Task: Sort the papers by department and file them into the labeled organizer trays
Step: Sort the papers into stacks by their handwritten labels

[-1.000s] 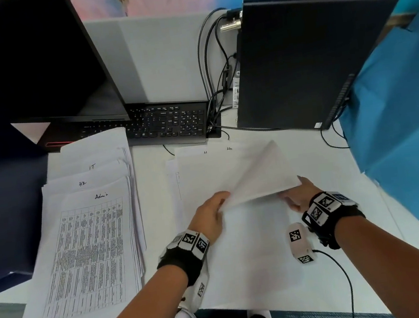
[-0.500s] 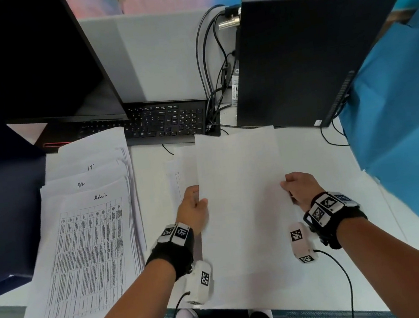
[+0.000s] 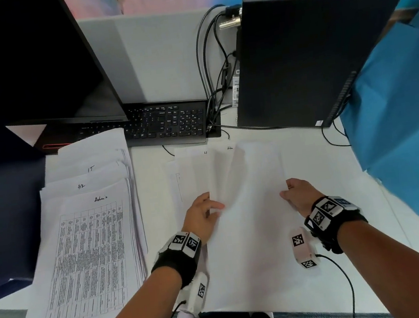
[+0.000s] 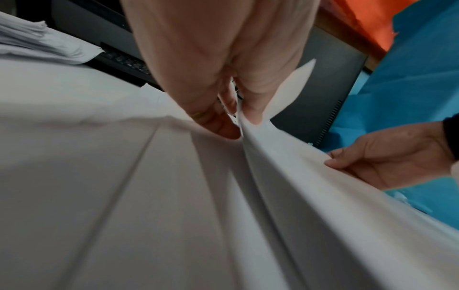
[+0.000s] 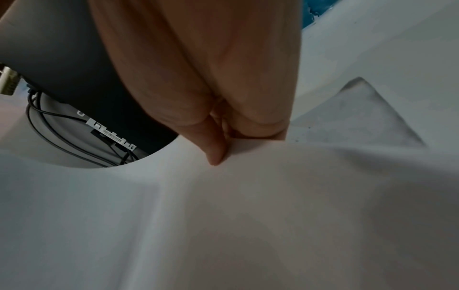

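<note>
Centre frame, the left hand pinches the left edge of the top sheet and the right hand grips its right edge — best lifted evenly to read its heading, the pile beneath left undisturbed.

The sheet between the hands is thin white paper, matt and blank on its upper face, soft enough to buckle into long folds. The stack at the left is the same matt paper, printed with fine black tables and handwritten headings. The table is smooth and white with a dull finish. The computer case looks like matt black metal or plastic; which, I cannot tell. The keyboard is black plastic. The cables have smooth black sheaths. The cloth at the right is matt blue fabric.
</note>
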Demonstrator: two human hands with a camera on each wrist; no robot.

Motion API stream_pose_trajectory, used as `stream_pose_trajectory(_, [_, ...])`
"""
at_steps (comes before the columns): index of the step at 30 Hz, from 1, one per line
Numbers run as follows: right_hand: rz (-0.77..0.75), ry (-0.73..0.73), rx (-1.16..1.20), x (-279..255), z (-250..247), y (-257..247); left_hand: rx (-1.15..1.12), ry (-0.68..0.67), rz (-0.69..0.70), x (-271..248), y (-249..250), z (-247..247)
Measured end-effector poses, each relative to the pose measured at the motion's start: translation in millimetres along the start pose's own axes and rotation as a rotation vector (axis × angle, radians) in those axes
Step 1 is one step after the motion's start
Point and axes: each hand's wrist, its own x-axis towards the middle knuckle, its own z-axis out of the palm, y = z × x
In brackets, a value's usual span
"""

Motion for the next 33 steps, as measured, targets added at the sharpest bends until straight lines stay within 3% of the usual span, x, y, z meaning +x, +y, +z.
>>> stream_pose_trajectory(4, [-0.009, -0.023, 0.010, -3.2, -2.1, 0.5, 0.074, -0.008, 0.022, 2.4, -2.8, -1.4])
stream_pose_trajectory(11, [-0.087, -0.056, 0.057, -16.4, -5.8, -4.2, 0.018, -0.005, 0.227, -0.1, -7.6, 4.5])
stream_pose_trajectory(15, [-0.035, 0.007, 0.052, -5.4, -0.7, 1.1, -0.076, 0.037, 0.099, -2.1, 6.7, -9.2])
stream_pose_trajectory(18, [-0.043, 0.003, 0.025, 3.6, 2.7, 6.3, -0.266, 0.188, -0.037, 5.7, 7.3, -17.8])
stream_pose_trajectory(22, [-0.046, -0.005, -0.017, 8.0, 4.8, 8.7, -0.108, 0.211, -0.269, 21.2, -0.1, -31.6])
stream_pose_trajectory(30, [-0.044, -0.150, 0.007, -2.7, 2.1, -0.5, -0.152, 0.242, -0.225, 26.3, -4.3, -32.1])
stream_pose_trajectory(33, [-0.029, -0.113, 0.029, 3.8, 3.1, 4.2, -0.232, 0.211, -0.153, 22.7, -10.1, -29.5])
